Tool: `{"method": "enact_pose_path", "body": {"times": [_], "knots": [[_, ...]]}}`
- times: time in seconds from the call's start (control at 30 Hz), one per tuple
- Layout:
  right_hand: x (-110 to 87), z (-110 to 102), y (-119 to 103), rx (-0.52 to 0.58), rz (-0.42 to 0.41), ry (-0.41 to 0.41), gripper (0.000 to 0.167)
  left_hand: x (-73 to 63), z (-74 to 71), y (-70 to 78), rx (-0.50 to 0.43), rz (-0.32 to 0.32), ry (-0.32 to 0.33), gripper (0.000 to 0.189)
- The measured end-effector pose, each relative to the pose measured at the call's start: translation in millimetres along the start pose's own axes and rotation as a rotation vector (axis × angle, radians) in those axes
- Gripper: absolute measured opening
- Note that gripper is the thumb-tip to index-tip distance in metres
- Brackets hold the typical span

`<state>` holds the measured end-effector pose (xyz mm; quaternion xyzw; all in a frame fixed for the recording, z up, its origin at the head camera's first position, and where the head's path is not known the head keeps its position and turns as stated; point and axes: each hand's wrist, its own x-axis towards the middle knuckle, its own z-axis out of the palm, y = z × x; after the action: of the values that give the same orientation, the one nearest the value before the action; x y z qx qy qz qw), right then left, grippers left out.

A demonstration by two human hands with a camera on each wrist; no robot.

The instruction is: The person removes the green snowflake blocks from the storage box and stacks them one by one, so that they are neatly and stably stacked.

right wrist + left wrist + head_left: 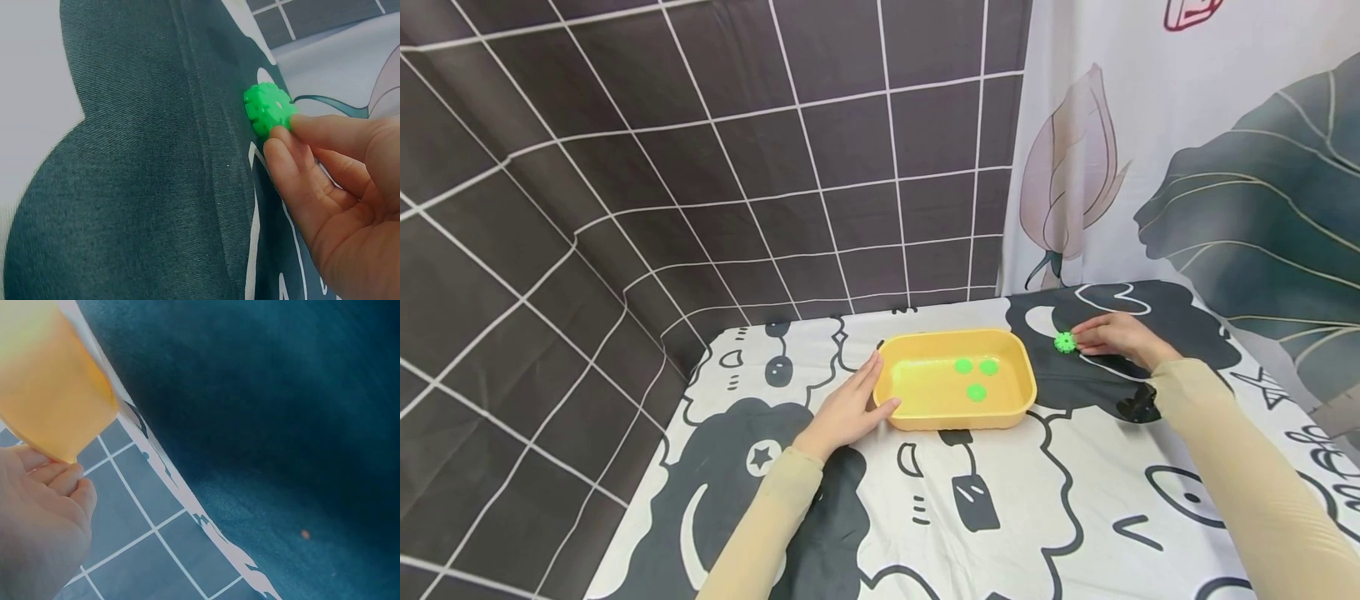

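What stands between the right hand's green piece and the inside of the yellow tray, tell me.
No loose object: between the green piece and the yellow tray lies only patterned cloth, then the tray's raised right wall, which it must likely clear. The left hand holds the opposite end, out of that path.

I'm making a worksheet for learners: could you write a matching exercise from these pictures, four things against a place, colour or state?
1. Left hand
2. Right hand
3. Three green pieces
4. Tray

A. Lie inside the tray
B. Pinches a toothed green piece
C. Yellow
D. Holds the tray's edge

Pairs: 1-D; 2-B; 3-A; 4-C
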<state>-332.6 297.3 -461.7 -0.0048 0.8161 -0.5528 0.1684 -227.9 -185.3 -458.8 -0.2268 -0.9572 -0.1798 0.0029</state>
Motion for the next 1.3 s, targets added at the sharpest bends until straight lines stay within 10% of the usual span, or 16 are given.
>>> {"method": "enact_pose_path", "body": {"times": [1.3], "knots": [[1.9,4.8,-0.2,-0.051,0.052,0.041,0.044,0.4,1.2,-1.1,0.002,0.0,0.005,0.083]]}}
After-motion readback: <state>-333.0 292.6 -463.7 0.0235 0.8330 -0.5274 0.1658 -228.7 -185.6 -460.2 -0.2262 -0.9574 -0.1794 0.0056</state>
